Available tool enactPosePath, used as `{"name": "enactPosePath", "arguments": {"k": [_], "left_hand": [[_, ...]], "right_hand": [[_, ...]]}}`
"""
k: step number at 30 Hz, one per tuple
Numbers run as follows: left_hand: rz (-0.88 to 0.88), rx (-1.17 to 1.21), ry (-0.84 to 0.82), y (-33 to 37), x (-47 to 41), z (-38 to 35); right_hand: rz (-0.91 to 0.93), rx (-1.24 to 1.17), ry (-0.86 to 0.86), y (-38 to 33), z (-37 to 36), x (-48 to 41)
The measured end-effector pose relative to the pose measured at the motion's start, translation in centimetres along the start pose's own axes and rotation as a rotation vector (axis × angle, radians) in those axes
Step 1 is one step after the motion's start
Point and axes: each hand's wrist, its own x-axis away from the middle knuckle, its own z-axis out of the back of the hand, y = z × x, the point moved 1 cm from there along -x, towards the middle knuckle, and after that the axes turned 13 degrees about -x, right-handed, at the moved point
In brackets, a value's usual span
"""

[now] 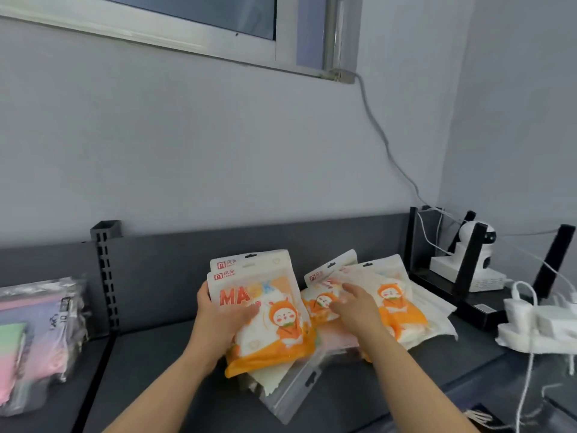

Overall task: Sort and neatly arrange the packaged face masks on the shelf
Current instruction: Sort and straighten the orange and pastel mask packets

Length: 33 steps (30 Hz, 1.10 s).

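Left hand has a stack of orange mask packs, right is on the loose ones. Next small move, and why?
Probably: the right hand lifts the loose orange pack under its fingers onto the stack that the left hand grips. The print is the same, and that pack lies askew, overlapping its neighbour.

Soft, even, cool indoor light, faint shadows, motion blur on the right hand [352, 304], wide-angle bending at edges

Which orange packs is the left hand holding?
The pair with big MASK lettering, gripped by the left hand; the other orange packs lie piled beside it.
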Motion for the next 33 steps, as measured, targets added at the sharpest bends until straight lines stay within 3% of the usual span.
{"name": "enactPosePath", "arguments": {"k": [9,13,21,28,30,33], "left_hand": [[-0.120,-0.012,0.065,-0.5,0.1,0.2],[-0.165,0.012,0.056,-0.2,0.2,0.1],[-0.161,0.139,0.028,0.2,0.9,-0.3],[-0.209,0.030,-0.032,0.1,1.1,-0.4],[-0.226,0.020,-0.036,0.1,1.0,-0.5],[-0.257,0.018,-0.051,0.3,1.1,-0.9]], "right_hand": [[0.264,-0.400,0.330,-4.6,4.2,1.8],[0.308,-0.503,0.243,-6.2,5.4,3.1],[0.211,-0.202,-0.125,-2.9,-0.7,3.2],[0.201,-0.189,-0.227,-1.8,-2.4,3.4],[0.234,-0.172,-0.183,-1.6,-1.5,3.0],[0.293,0.033,0.060,-0.4,1.0,1.1]]}}
